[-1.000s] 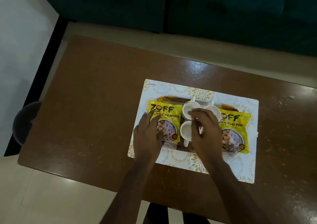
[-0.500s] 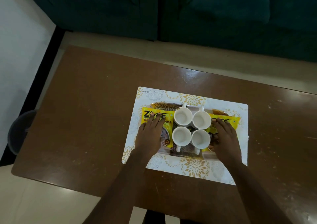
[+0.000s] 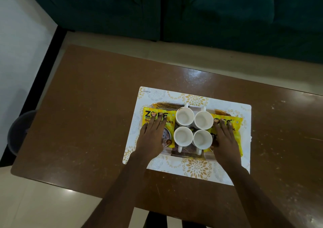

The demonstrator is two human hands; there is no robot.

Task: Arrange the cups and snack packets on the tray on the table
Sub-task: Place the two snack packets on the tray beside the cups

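Note:
Several white cups (image 3: 185, 116) stand upright in a square block at the middle of a brown patterned tray (image 3: 187, 153). A yellow snack packet (image 3: 170, 125) lies on the tray's left end, and a second yellow packet (image 3: 238, 133) lies on its right end. My left hand (image 3: 153, 135) rests flat on the left packet, fingers spread. My right hand (image 3: 224, 138) lies flat on the right packet, beside the right-hand cups. Neither hand grips anything.
The tray sits on a white and gold placemat (image 3: 197, 170) on a brown wooden table (image 3: 87, 114). A dark green sofa (image 3: 192, 14) stands beyond the table. A dark round bin (image 3: 19, 131) is on the floor at the left.
My right hand left the cups and moved right onto the right packet. All the cups are now uncovered in a block. My left hand stayed on the left packet.

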